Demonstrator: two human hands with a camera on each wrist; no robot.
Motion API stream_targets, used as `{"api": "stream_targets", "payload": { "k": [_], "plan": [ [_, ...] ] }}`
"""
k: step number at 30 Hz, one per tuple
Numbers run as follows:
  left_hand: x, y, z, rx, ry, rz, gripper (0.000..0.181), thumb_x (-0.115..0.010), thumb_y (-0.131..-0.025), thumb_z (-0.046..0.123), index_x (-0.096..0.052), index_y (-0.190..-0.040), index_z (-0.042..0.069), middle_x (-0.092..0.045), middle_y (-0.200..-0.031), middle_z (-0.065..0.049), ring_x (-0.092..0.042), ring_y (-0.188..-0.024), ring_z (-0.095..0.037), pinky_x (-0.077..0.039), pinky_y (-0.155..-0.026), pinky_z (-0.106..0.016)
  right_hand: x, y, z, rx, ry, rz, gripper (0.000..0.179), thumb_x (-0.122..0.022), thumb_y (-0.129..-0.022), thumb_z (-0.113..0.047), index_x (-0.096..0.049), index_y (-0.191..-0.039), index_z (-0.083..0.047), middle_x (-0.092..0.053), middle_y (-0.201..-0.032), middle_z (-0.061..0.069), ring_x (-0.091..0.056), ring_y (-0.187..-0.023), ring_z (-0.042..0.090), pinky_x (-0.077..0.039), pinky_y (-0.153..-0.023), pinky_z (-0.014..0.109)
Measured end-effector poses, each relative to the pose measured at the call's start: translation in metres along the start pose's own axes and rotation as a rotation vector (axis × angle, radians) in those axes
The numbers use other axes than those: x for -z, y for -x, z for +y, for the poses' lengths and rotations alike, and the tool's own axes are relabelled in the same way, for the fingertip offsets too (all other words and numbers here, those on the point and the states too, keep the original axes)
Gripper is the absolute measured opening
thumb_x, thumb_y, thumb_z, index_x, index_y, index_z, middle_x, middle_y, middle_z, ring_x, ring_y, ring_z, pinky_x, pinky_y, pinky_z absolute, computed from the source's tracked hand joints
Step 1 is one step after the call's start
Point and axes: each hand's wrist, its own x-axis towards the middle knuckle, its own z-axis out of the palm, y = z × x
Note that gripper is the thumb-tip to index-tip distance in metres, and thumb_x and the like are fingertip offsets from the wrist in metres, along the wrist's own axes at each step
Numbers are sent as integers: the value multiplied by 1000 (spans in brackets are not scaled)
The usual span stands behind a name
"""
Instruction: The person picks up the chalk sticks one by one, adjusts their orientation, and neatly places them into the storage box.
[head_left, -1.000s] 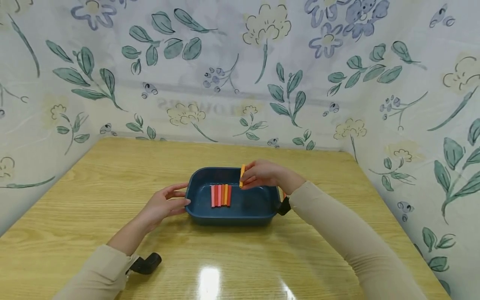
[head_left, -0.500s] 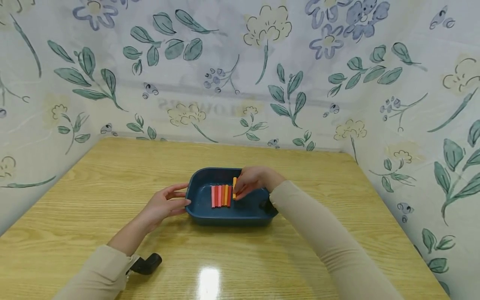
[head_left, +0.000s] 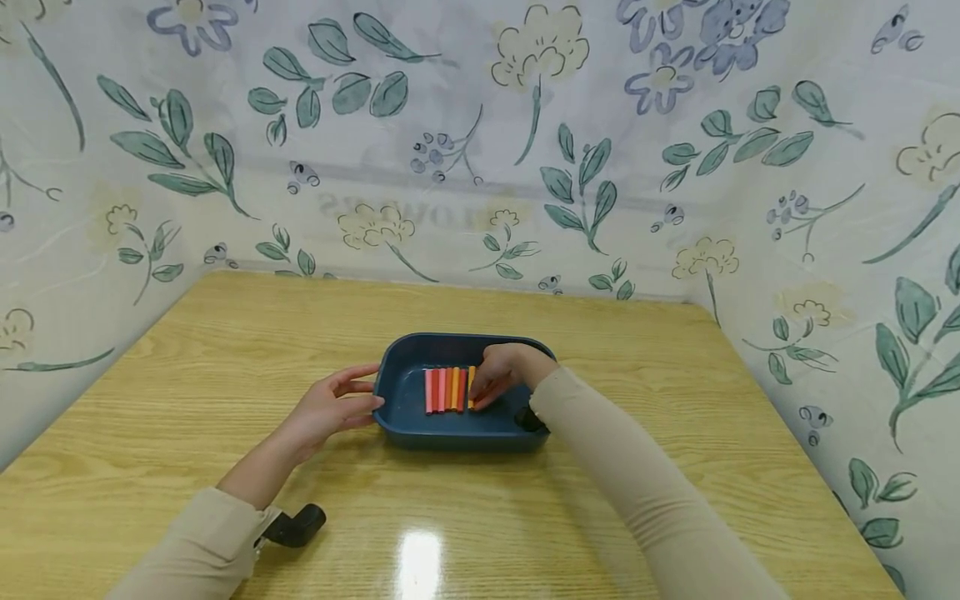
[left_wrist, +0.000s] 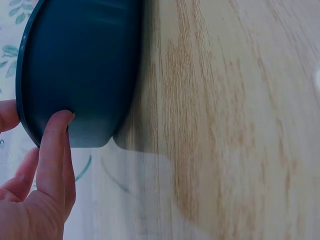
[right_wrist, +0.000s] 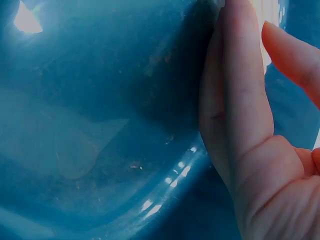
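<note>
A dark blue rectangular dish [head_left: 461,442] sits on the table, with my left hand [head_left: 326,412] at its left end. Thumb and fingers grip the rim there; in the left wrist view, fingertips press the outer wall of the dish [left_wrist: 85,60]. Inside lies a row of several short pink, red and orange sticks [head_left: 446,390], side by side. My right hand [head_left: 506,375] reaches into the dish and pinches an orange stick [head_left: 471,386] upright to the row, low over the floor at its right end. In the right wrist view, the fingers [right_wrist: 245,85] partly hide the sticks.
The wood-grain table [head_left: 262,333] spreads around the dish. A floral cloth [head_left: 465,167] hangs behind it and at both sides. Black wrist camera mounts [head_left: 296,527] stick out from the sleeves; the right one [head_left: 528,418] overlaps the dish's right end.
My right hand has carried the orange stick left and down into the dish, beside the row's right end. The left hand keeps its grip on the rim.
</note>
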Motion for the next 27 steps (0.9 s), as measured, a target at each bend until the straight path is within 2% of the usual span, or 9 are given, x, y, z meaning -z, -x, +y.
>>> {"api": "stream_targets", "payload": {
  "k": [3, 8, 10, 15, 21, 27],
  "plan": [
    [0, 0, 0, -1, -2, -2, 64, -64, -87, 9, -32, -142, 0, -39, -128, -28, -60, -92, -19, -52, -82, -38, 1, 3, 0, 13, 9, -6, 34, -59, -83, 14, -45, -114, 12, -56, -96, 20, -62, -78, 28, -55, -74, 35],
    [0, -1, 0, -6, 0, -5, 64, -64, -87, 9, -32, -142, 0, -39, -128, -28, -60, -92, -19, -52, -82, -37, 5, 8, -2, 39, 40, 6, 16, -59, -83, 12, -56, -98, 12, -55, -87, 15, -61, -77, 24, -55, -75, 34],
    [0, -1, 0, -6, 1, -4, 64, -64, -87, 9, -32, -142, 0, -39, -128, -27, -60, -92, -19, -52, -82, -37, 7, 10, -3, 57, 43, 9, 19, -58, -84, 11, -58, -103, 13, -56, -89, 15, -60, -78, 23, -55, -76, 34],
    [-1, -1, 0, 2, 7, 0, 64, -64, -88, 9, -32, -142, 0, -38, -128, -27, -60, -92, -19, -52, -82, -38, 11, 18, -6, 100, 16, 23, 40, -57, -87, 9, -48, -125, 11, -57, -106, 18, -61, -85, 23, -51, -85, 38],
    [-1, -1, -1, -5, 8, -5, 64, -64, -88, 9, -31, -143, 0, -38, -129, -28, -61, -92, -18, -52, -82, -38, 14, 33, -5, 173, -39, 61, 39, -60, -87, 3, -49, -124, 9, -57, -113, 21, -63, -87, 24, -48, -89, 40],
    [-2, -1, 0, -5, 6, -1, 64, -64, -88, 9, -31, -142, -1, -39, -129, -28, -61, -92, -18, -52, -82, -38, 18, 48, 8, 247, -57, 47, 43, -57, -89, 1, -43, -129, 12, -49, -126, 28, -62, -94, 29, -45, -93, 44]
  ]
}}
